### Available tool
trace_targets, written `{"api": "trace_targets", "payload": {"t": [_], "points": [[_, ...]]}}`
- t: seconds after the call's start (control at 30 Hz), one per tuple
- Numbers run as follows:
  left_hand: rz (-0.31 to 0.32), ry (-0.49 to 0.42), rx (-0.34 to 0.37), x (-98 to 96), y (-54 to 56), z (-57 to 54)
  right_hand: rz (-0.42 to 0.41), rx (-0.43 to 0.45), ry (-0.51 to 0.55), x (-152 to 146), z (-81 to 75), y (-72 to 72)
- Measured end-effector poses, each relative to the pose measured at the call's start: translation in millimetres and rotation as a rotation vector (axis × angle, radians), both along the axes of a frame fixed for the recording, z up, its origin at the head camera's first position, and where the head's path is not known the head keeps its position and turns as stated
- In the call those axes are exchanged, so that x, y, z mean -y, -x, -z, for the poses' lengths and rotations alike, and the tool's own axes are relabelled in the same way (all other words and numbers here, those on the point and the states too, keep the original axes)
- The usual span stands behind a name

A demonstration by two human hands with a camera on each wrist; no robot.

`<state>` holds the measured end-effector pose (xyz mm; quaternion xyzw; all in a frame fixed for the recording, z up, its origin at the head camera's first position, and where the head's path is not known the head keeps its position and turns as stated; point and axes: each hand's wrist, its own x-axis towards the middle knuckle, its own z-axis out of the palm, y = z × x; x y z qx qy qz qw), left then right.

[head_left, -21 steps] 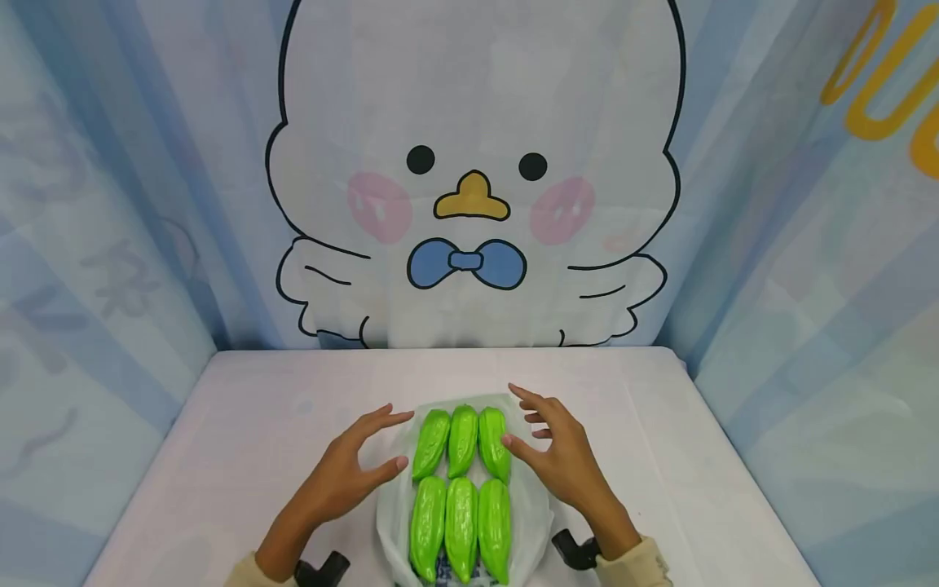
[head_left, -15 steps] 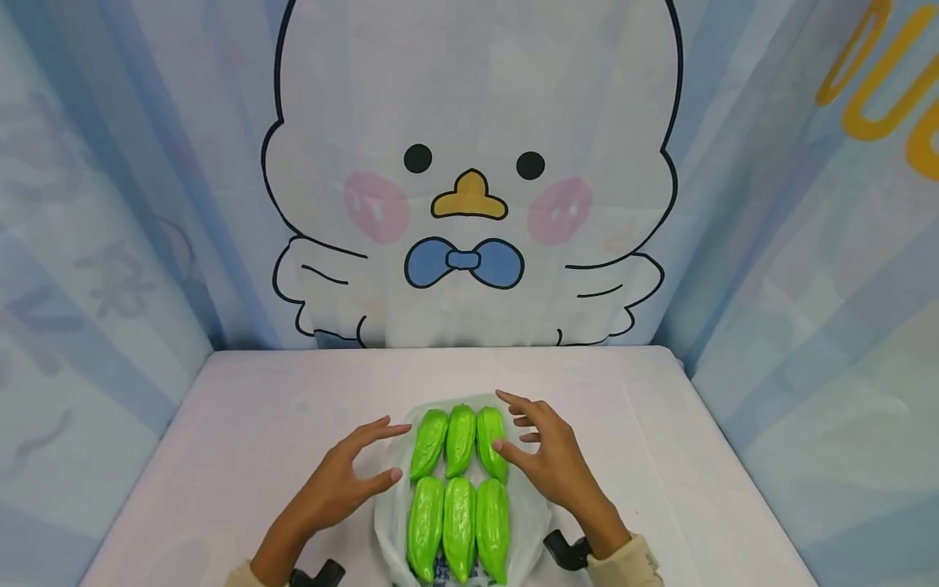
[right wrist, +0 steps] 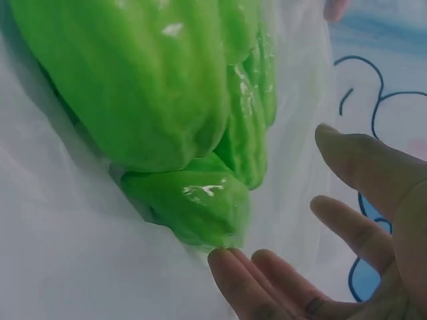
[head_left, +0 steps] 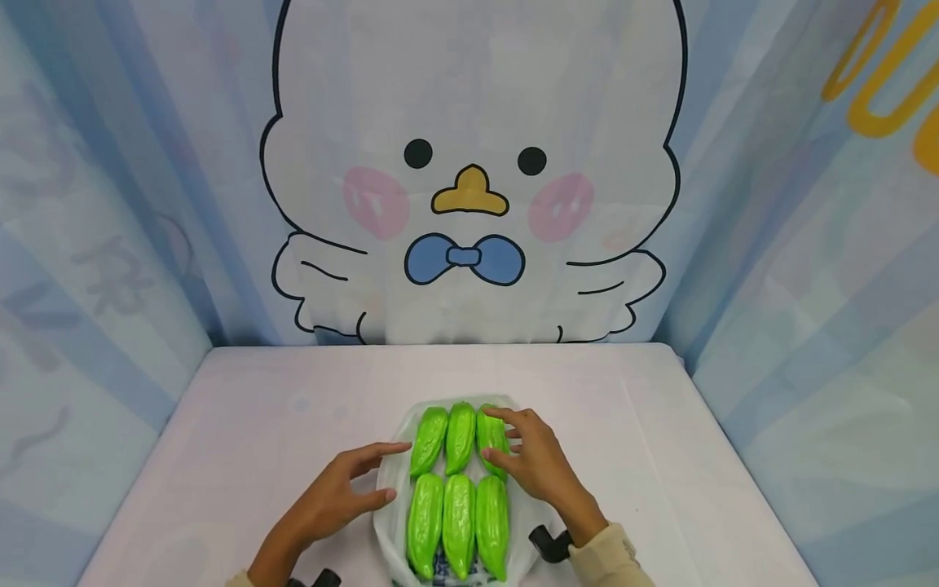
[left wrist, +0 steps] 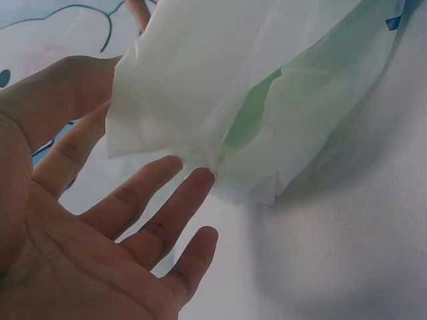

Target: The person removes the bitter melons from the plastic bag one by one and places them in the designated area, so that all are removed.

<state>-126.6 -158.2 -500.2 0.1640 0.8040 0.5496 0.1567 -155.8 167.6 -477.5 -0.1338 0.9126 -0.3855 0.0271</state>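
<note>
Pale blue-and-white curtain [head_left: 132, 204] is enclosing the spot on three sides; a printed cartoon bird [head_left: 469, 106] in a blue bow tie [head_left: 464, 259] is facing in at 12 o'clock, yellow lettering [head_left: 876, 124] showing at 2. White-covered desk [head_left: 293, 391] is running beneath. On its 6 o'clock side, translucent white plastic [head_left: 528, 518] is lying spread, dark blue print [head_left: 443, 564] peeking out at the plastic's own 6 o'clock end.

Six glossy, ridged green pods [head_left: 459, 522] are resting on the plastic in two rows of three, one row toward 12, one toward 6, narrower tips pointing roughly to 6.

Taking the plastic as dial: left hand [head_left: 337, 493] is standing at 9 o'clock, thumb and fingers extended and apart, grip wide and holding nothing. In the left wrist view two fingertips are meeting the plastic's edge; cannot tell whether they are pressing it. Right hand [head_left: 540, 461] is sitting between 2 and 3, thumb and index finger reaching over the far-row pod at 1 o'clock [head_left: 491, 434]; grip likewise spread, fingers extended. Right wrist view: fingertips are lying just beside a pod's end, contact unclear. A black wrist mount [head_left: 553, 545] is showing by the right sleeve [head_left: 609, 558]
</note>
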Motion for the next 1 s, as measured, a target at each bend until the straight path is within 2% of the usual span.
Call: {"api": "trace_targets", "payload": {"t": [0.27, 0.47, 0.67, 1.0], "points": [[-0.011, -0.003, 0.012, 2.3, 1.1, 4.0, 0.032, -0.055, -0.115, 4.5, 11.2, 6.4], [-0.023, 0.018, -0.007, 2.1, 1.0, 4.8, 0.04, -0.078, -0.127, 7.8, 19.4, 12.0], [-0.047, 0.025, 0.009, 0.4, 0.5, 3.0, 0.053, -0.084, -0.123, 9.7, 24.5, 14.8], [-0.035, 0.022, 0.001, -0.2, 0.9, 1.3, 0.064, -0.11, -0.151, 10.0, 27.7, 14.2]]}}
